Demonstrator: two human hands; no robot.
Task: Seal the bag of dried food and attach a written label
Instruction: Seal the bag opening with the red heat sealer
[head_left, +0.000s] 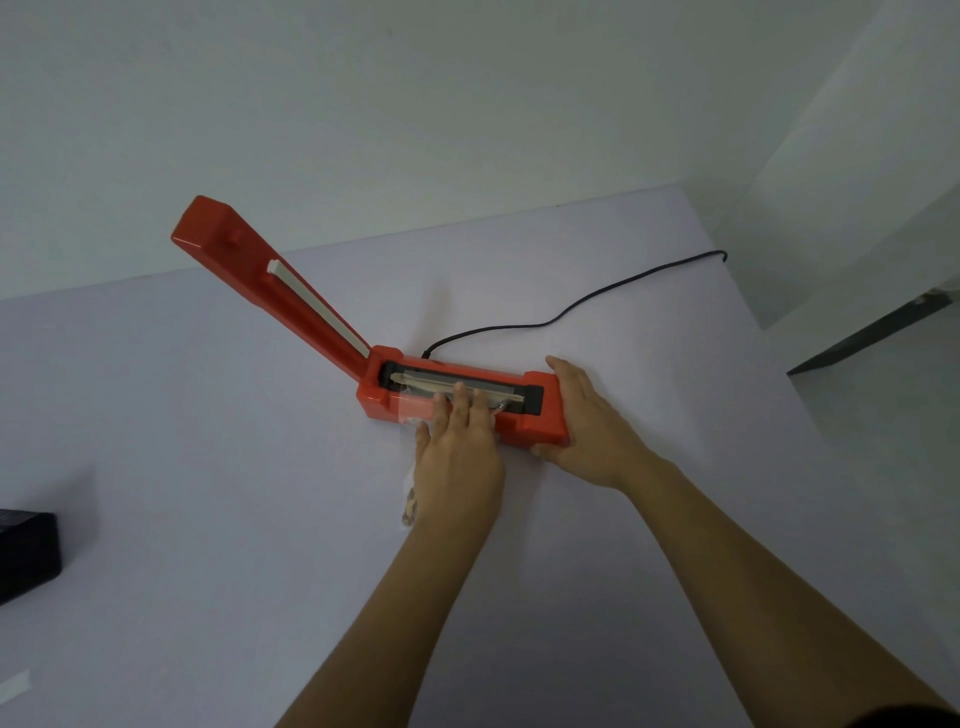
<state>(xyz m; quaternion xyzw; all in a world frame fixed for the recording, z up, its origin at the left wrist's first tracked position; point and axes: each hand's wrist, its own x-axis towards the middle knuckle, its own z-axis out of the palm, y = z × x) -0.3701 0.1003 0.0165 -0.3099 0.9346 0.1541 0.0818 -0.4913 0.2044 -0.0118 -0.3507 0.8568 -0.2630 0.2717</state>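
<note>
A red heat sealer (543, 415) lies in the middle of the pale table, its lid arm (270, 280) raised up to the left. A clear plastic bag of dried food (411, 506) lies in front of it, with its open mouth laid over the sealing strip (415, 410). My left hand (457, 457) lies flat on the bag with straight fingers, pressing its top onto the strip. My right hand (592, 431) grips the right end of the sealer's base, fingers over the top and thumb at the front. Most of the bag is hidden under my left hand.
A black power cord (571, 306) runs from the back of the sealer to the table's far right edge. A black box (26, 556) sits at the left edge. A small white slip of paper (13, 686) lies at the bottom left. White walls stand behind.
</note>
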